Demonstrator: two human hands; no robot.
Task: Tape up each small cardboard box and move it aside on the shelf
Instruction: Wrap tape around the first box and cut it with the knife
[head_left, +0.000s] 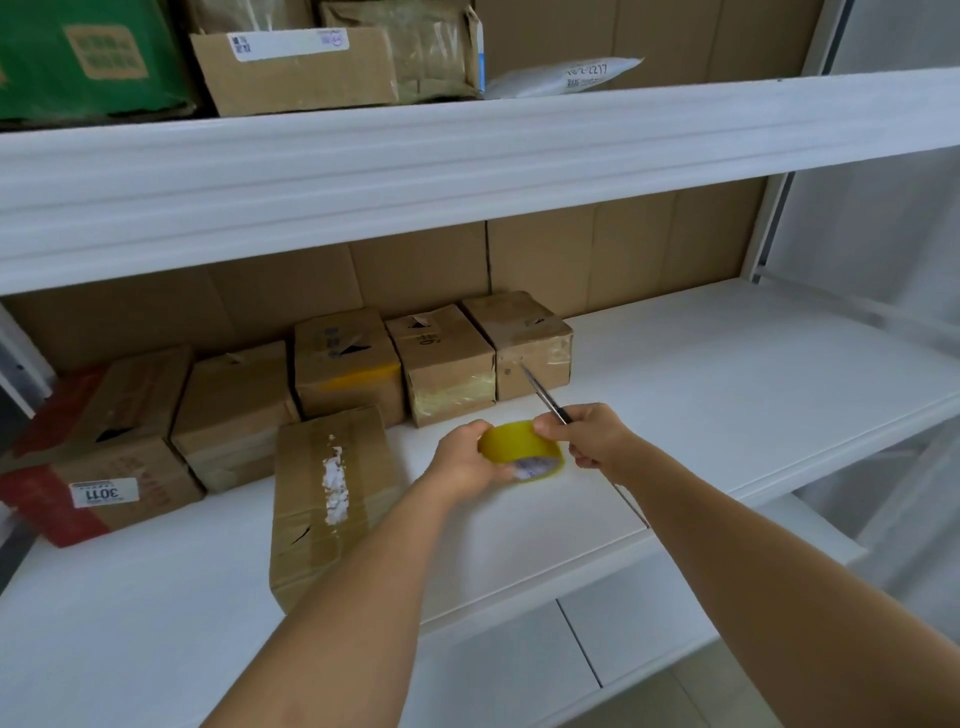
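White shelf (701, 395), bare at right, crowded at left. Along the back, a row of small cardboard boxes (447, 364), several already banded with tape; further left, a box labelled 3011 (106, 491). In front of the row, standing apart near the shelf edge, one longer box (332, 499) with a strip down its lid and a torn white patch. Just right of it, above the bare shelf, a yellow tape roll (522, 449), gripped in the curled fingers of the left hand (465, 460). Right hand (589, 434) pinching at the roll's rim while clasping a slim blade (543, 395), tip aimed toward the back row. Probably between boxes: hunting for the tape's free end. Next, likely: peel the end loose, draw out a length, carry it to the front box, keeping the blade clear of the fingers.
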